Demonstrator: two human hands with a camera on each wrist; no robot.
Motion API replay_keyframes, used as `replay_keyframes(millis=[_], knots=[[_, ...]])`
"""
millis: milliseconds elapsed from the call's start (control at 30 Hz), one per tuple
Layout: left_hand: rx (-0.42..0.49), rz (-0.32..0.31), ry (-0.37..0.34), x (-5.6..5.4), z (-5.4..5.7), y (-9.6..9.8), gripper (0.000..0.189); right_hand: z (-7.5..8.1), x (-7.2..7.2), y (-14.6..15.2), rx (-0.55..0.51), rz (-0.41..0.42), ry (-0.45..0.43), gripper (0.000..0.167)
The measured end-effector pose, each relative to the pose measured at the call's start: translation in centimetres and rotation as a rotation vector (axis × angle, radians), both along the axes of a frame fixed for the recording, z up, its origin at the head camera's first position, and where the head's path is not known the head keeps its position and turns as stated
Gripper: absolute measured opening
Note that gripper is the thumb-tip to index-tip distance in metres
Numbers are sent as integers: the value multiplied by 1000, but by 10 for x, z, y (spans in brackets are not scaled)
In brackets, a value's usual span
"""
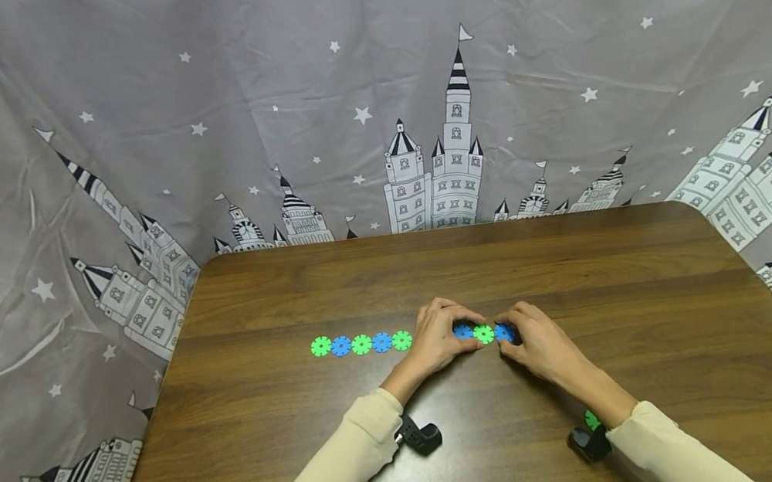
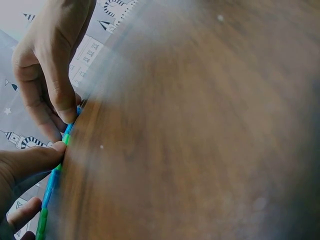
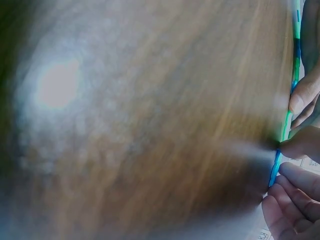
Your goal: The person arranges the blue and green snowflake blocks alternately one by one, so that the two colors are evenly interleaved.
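A straight row of notched plastic discs, green and blue in turn, lies across the table; a green disc (image 1: 321, 346) forms its left end. My left hand (image 1: 440, 335) arches over the row, hiding part of it, and pinches a green disc (image 1: 483, 334) between thumb and forefinger. Just left of that disc, a blue disc (image 1: 463, 331) shows under the left hand. At the row's right end my right hand (image 1: 542, 342) pinches a blue disc (image 1: 504, 332), edge to edge with the green one. The left wrist view shows the row edge-on, with the left thumb (image 2: 59, 147) against green.
Another green disc (image 1: 592, 420) lies near the front right, partly covered by the right wrist and its black wrist camera (image 1: 590, 444). The brown wooden table (image 1: 272, 438) reaches back to a grey curtain (image 1: 315, 85) printed with castles and stars.
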State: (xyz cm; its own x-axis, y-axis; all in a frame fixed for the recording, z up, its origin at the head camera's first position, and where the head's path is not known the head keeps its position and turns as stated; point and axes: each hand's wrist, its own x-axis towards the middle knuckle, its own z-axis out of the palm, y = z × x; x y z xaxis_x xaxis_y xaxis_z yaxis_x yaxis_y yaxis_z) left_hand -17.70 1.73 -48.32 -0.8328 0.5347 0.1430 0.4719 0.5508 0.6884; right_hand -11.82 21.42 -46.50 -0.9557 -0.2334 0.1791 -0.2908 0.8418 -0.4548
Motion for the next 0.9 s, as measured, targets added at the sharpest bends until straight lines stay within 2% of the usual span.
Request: replay_keyframes(millis=[200,433,600,733,900], knots=[[0,3,-7,0,2,0,32,1,0,-1,3,0,-15,33],[4,0,-14,2,2,-1,31,-2,0,-1,3,6,19,32],[8,-5,-10,2,0,0,32,-1,3,6,-8,3,21,39],[1,5,2,2,-1,0,34,0,13,19,-18,-36,29,46],[0,14,9,2,-1,0,36,-1,39,41,-3,-95,-4,48]])
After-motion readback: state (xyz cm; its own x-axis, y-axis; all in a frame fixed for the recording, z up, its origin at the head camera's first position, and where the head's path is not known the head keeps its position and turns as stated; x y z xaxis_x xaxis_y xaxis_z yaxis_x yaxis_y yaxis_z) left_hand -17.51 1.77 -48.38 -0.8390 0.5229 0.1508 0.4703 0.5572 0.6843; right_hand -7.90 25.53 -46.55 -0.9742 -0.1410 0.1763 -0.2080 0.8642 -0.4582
